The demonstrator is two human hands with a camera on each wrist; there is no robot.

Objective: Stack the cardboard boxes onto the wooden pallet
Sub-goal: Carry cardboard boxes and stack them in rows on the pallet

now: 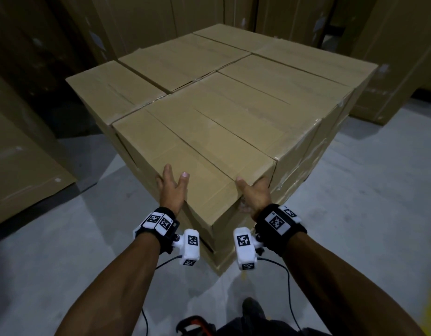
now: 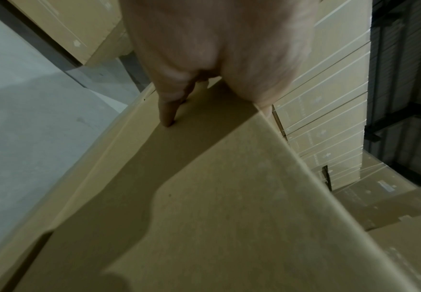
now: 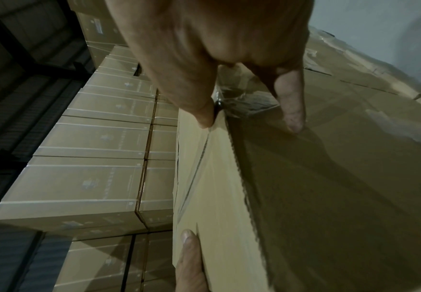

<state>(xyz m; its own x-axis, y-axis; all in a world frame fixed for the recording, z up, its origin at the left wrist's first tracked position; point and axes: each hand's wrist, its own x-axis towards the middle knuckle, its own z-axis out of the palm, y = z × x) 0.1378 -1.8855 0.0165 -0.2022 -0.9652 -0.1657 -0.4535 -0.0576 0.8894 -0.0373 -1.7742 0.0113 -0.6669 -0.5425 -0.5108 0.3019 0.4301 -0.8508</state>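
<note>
Black wristbands (image 1: 279, 226), white tagged camera modules (image 1: 190, 246), black cables (image 1: 288, 275).

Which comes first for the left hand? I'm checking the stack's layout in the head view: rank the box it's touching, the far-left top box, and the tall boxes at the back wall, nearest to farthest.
1. Box it's touching, front corner of the stack, under the left hand.
2. Far-left top box, beyond it, on the stack's left edge.
3. Tall boxes at the back wall, behind the whole stack.
</note>
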